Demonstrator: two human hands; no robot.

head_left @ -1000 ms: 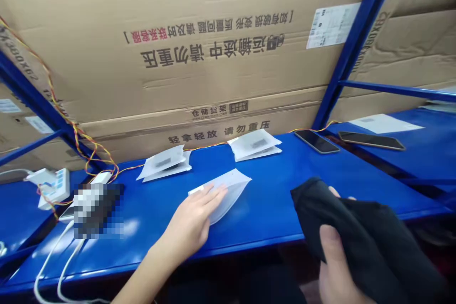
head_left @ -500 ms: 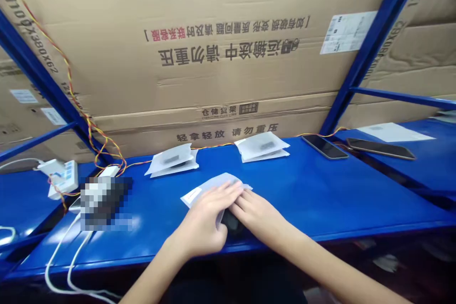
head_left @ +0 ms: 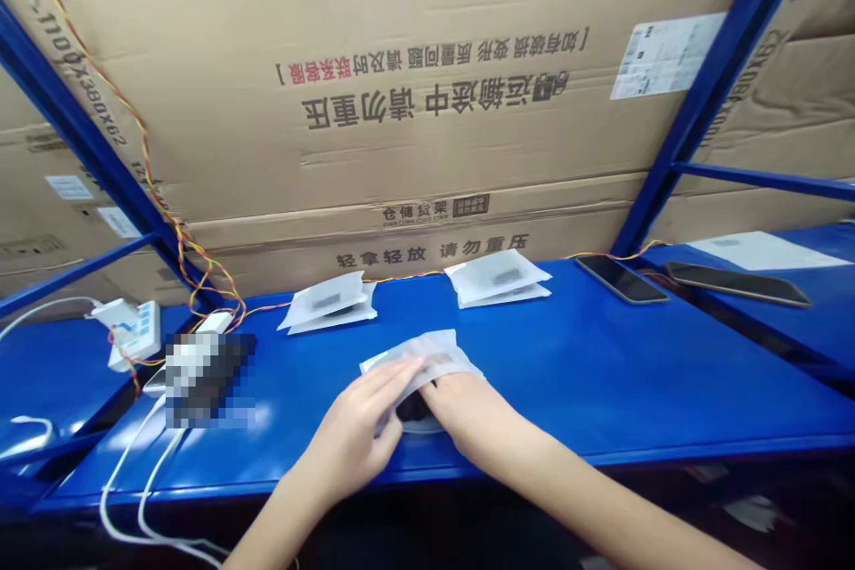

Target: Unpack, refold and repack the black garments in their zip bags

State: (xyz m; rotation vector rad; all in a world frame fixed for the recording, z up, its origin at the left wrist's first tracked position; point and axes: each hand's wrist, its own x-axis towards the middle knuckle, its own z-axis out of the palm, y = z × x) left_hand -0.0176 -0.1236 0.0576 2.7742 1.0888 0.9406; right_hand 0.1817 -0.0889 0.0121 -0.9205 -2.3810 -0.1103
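Observation:
A frosted white zip bag [head_left: 437, 346] lies near the front of the blue shelf, its mouth lifted toward me. My left hand [head_left: 361, 419] grips the bag's left edge, fingers over the upper layer and thumb below. The fingers of my right hand [head_left: 464, 410] are inside the bag, under its upper layer, so their pose is hidden. Between my hands, in the mouth, a dark object [head_left: 412, 408] shows in part; its kind cannot be made out. Beyond are two similar frosted bags, one at the left [head_left: 329, 301] and one at the right [head_left: 500, 278].
Two phones, one [head_left: 621, 278] on this shelf and another [head_left: 738, 283] across the right gap, lie near a white sheet [head_left: 768, 251]. At left are a power strip [head_left: 137, 337], white cables [head_left: 126, 472] and a blurred-out object [head_left: 210, 378]. Large cardboard boxes [head_left: 427, 151] stand behind.
My right hand has gone from over the dark object into the bag, under its upper layer. The bag's mouth has been raised, and my left hand has shifted slightly left.

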